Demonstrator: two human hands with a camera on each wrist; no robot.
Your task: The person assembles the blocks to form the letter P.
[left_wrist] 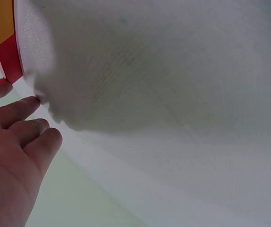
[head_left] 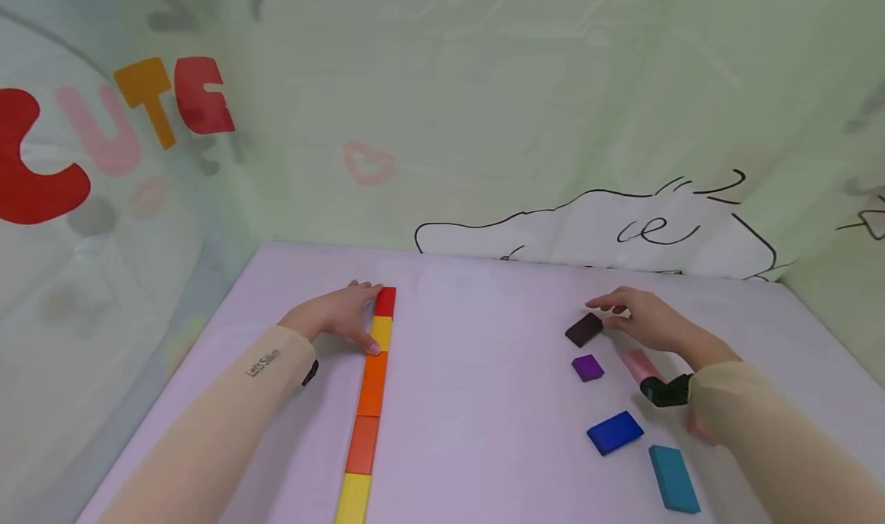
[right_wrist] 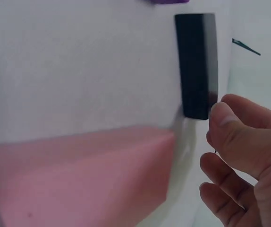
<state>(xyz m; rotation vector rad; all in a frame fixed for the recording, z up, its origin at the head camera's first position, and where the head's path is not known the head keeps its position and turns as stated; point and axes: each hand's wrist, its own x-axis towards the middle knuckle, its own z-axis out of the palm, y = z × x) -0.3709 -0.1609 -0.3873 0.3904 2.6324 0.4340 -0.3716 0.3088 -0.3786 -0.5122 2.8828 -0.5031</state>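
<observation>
A column of flat blocks runs along the table at left. My left hand (head_left: 342, 316) lies at its far end, the fingertips at the red block (head_left: 386, 301) and the thumb near where the yellow block (head_left: 381, 333) meets the orange block (head_left: 372, 383). In the left wrist view the fingers (left_wrist: 20, 111) are spread, with one at the red block's corner. At right, my right hand (head_left: 646, 320) is beside a black block (head_left: 584, 329). Its thumb is at the block's corner in the right wrist view, fingers loosely bent; whether it touches is unclear.
A purple block (head_left: 588, 368), a blue block (head_left: 615, 432) and a teal block (head_left: 674, 479) lie nearer on the right. A pink block (head_left: 641, 365) is under the right wrist. Coral (head_left: 362, 445) and yellow blocks continue the column. A printed cloth wall (head_left: 518, 109) stands behind.
</observation>
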